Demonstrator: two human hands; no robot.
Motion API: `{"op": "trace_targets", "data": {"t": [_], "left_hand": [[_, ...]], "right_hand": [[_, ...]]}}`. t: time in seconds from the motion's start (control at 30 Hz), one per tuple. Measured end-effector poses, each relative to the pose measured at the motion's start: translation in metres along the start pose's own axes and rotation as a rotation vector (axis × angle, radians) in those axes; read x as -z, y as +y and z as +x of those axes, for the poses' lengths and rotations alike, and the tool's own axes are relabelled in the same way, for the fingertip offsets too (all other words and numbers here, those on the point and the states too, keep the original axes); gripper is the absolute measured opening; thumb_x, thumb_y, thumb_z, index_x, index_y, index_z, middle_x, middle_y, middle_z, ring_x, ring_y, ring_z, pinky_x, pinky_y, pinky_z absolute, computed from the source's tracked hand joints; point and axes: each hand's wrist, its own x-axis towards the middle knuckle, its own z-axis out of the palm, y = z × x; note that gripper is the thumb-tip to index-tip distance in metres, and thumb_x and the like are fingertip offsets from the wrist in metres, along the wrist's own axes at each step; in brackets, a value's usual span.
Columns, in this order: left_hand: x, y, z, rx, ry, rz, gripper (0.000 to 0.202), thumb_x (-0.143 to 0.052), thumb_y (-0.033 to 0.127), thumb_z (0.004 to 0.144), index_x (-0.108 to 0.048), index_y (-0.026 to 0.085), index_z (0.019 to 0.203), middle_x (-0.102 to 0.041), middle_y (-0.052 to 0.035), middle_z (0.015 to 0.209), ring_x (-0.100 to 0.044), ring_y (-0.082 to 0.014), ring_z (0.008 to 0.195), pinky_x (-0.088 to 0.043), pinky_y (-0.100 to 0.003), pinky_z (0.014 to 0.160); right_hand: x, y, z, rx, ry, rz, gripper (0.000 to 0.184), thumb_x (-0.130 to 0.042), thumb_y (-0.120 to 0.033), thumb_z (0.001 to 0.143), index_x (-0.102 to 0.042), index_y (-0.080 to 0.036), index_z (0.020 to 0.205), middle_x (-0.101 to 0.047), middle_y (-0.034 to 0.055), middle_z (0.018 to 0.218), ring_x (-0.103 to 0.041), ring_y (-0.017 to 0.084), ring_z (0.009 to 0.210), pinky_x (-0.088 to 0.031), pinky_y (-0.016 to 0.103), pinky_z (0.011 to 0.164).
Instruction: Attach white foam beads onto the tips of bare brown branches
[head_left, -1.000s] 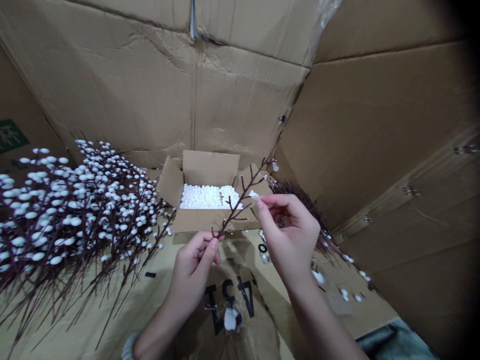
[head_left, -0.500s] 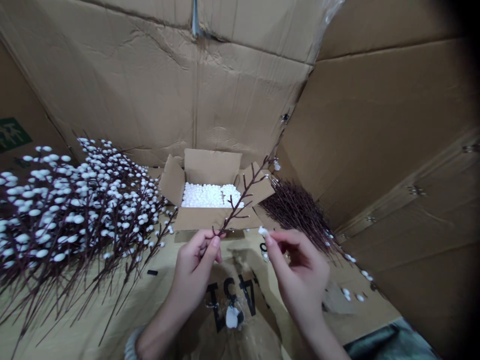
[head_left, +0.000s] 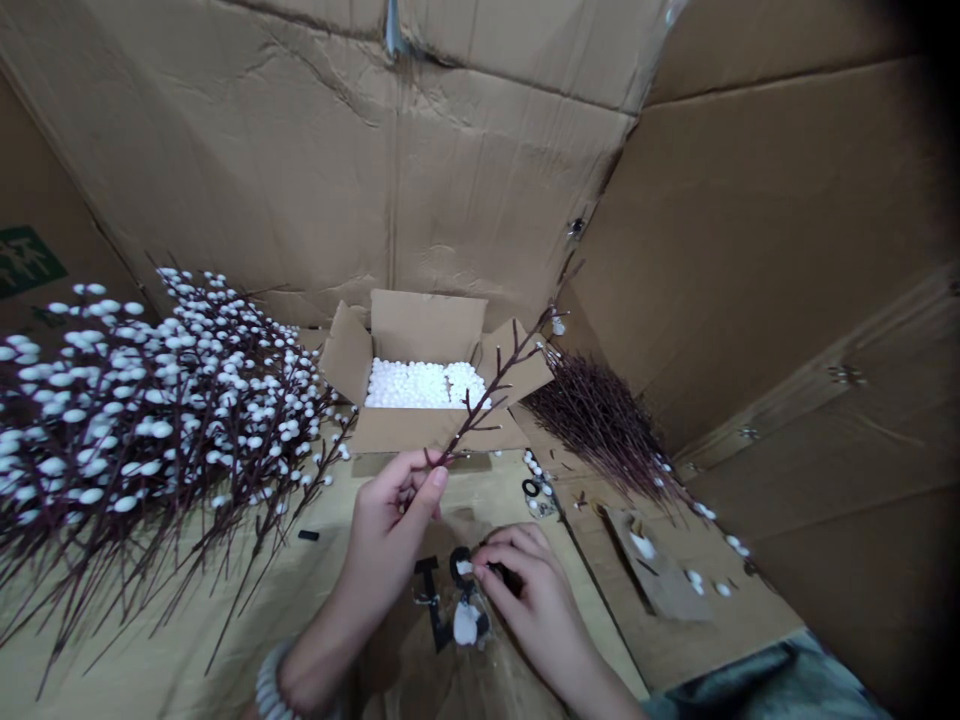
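My left hand pinches the lower end of a brown artificial twig, which slants up to the right, its short side shoots mostly bare. My right hand, lower down, has thumb and fingers closed on a small white piece, too small to make out exactly. Just below that piece, a white blob lies on the cardboard sheet with black print. Behind the twig stands an open cardboard box holding many white foam balls.
Twigs with white berries are heaped on the left. A bundle of bare brown twigs lies on the right. A black ring, loose white balls and a cardboard scrap lie to the right. Cardboard walls enclose the back and sides.
My right hand has moved down and left with the white piece, from beside the twig to near the white blob. My left hand still holds the twig in about the same place.
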Motion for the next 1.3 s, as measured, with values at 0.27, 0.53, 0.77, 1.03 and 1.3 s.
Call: {"op": "trace_targets", "data": {"t": [0.27, 0.53, 0.77, 1.03, 1.3], "left_hand": [[0.000, -0.001, 0.001, 0.009, 0.052, -0.007, 0.026, -0.058, 0.032, 0.083, -0.067, 0.014, 0.100, -0.053, 0.0048, 0.054, -0.044, -0.0095, 0.045, -0.036, -0.021, 0.045], [0.002, 0.000, 0.004, -0.034, 0.097, -0.032, 0.016, -0.064, 0.026, 0.078, -0.073, 0.016, 0.086, -0.073, -0.0050, 0.075, -0.062, -0.0151, 0.066, -0.049, -0.025, 0.059], [0.002, 0.003, 0.006, 0.068, 0.089, -0.114, 0.020, -0.067, 0.031, 0.072, -0.073, 0.014, 0.083, -0.067, -0.0015, 0.060, -0.047, -0.0086, 0.043, -0.035, -0.019, 0.038], [0.003, 0.006, 0.009, 0.098, 0.188, -0.155, 0.015, -0.070, 0.029, 0.066, -0.071, 0.015, 0.070, -0.069, -0.0033, 0.065, -0.054, -0.0115, 0.055, -0.047, -0.023, 0.051], [0.005, 0.005, 0.011, 0.182, 0.210, -0.254, 0.023, -0.073, 0.029, 0.063, -0.073, 0.013, 0.079, -0.069, -0.0030, 0.061, -0.049, -0.0083, 0.046, -0.039, -0.018, 0.040]], "right_hand": [[0.019, 0.003, 0.008, 0.070, 0.150, -0.045, 0.015, -0.057, -0.022, 0.085, -0.072, -0.023, 0.088, -0.068, 0.0056, 0.084, -0.061, 0.022, 0.084, -0.050, 0.037, 0.074], [0.083, -0.022, 0.082, 0.338, 0.351, -0.214, 0.012, -0.059, -0.024, 0.083, -0.069, -0.020, 0.088, -0.069, 0.0064, 0.087, -0.061, 0.021, 0.083, -0.048, 0.037, 0.075], [0.071, -0.029, 0.188, 0.264, -0.162, -0.519, 0.027, -0.047, -0.015, 0.086, -0.066, -0.015, 0.105, -0.072, 0.0075, 0.094, -0.066, 0.018, 0.082, -0.048, 0.029, 0.073], [0.017, -0.008, 0.239, 0.308, -0.502, -0.706, 0.023, -0.060, -0.017, 0.077, -0.072, -0.015, 0.096, -0.074, 0.0129, 0.096, -0.068, 0.024, 0.088, -0.046, 0.026, 0.073], [-0.005, -0.003, 0.249, 0.327, -0.572, -0.792, 0.021, -0.057, -0.028, 0.086, -0.067, -0.017, 0.101, -0.069, 0.0103, 0.108, -0.064, 0.024, 0.100, -0.048, 0.035, 0.083]]}}
